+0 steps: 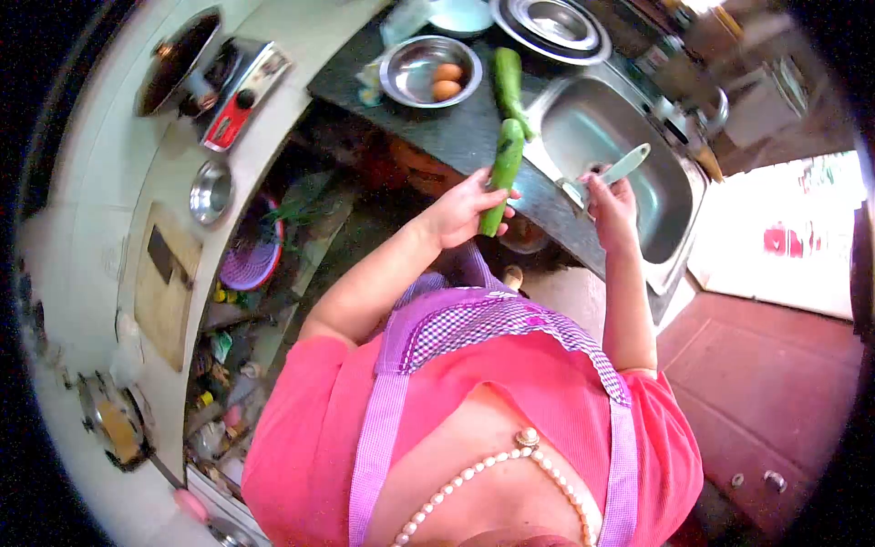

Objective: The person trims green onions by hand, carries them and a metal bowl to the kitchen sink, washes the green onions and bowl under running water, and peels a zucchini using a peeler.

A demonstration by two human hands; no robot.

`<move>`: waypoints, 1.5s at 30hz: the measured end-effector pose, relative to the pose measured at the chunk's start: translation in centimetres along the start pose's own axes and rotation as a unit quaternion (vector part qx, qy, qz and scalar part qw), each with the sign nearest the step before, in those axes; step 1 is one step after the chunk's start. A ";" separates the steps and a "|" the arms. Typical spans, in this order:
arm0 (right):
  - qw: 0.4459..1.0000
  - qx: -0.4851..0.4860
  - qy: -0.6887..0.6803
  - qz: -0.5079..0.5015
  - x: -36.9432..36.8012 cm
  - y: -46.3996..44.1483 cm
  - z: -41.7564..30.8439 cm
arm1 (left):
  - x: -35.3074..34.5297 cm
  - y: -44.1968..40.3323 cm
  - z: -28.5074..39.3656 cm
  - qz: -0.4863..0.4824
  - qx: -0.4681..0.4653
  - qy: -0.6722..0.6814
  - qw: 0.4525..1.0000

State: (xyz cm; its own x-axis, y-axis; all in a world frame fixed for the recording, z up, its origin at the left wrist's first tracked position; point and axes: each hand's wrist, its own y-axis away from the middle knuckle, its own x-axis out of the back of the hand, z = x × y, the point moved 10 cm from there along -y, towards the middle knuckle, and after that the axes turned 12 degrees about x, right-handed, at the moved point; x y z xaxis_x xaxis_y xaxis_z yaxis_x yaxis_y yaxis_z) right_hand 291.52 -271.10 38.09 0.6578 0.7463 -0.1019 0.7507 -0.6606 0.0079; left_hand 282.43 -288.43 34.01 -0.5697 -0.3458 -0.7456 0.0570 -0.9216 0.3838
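Note:
My left hand (465, 210) is wrapped round the lower part of a long green cucumber-like vegetable (509, 150), held slanted in front of the counter's edge. A second green vegetable (507, 80) lies on the dark counter just beyond it, its near end by the tip of the held one. My right hand (612, 202) grips a peeler (627, 164) over the near rim of the sink. The peeler's pale handle sticks up to the right, and its head points toward the vegetable without touching it. My fingers partly cover the tool.
A steel bowl with two brown eggs (446, 90) stands beside the second vegetable. Stacked metal basins (556, 46) sit behind the sink (655, 214). On the left counter are a gas stove (239, 105), a steel bowl (211, 191), and a chopping board (164, 310) with a cleaver (160, 254).

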 end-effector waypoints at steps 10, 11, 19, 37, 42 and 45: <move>0.995 0.067 -0.035 -0.063 12.6 -2.3 0.1 | -11.5 -17.8 -6.5 -0.054 0.067 -0.118 0.989; 0.996 0.053 -0.029 -0.072 13.4 -2.2 0.2 | -13.2 -18.5 -6.5 -0.057 0.048 -0.118 0.990; 0.997 0.037 -0.030 -0.067 18.2 -7.0 2.4 | -11.6 -23.1 -8.2 0.102 0.082 -0.202 0.970; 0.997 -0.013 -0.068 -0.022 20.7 -5.0 7.5 | -10.3 -27.3 -10.8 0.010 0.222 -0.127 0.967; 0.999 -0.022 -0.038 0.016 21.5 -7.4 8.7 | -8.8 -26.2 -10.6 0.053 0.205 -0.180 0.961; 0.996 -0.040 -0.061 0.044 23.7 -10.3 10.0 | -7.6 -24.7 -10.5 0.079 0.219 -0.249 0.940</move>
State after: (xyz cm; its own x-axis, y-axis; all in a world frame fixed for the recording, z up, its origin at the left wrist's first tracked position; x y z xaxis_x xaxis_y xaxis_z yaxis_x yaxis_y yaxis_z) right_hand 298.79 -247.45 25.67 0.7132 0.6666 -0.2167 0.6956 -0.7113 0.1012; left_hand 293.95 -264.86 24.50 -0.9021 -0.2457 -0.3548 -0.1082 -0.6672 0.7370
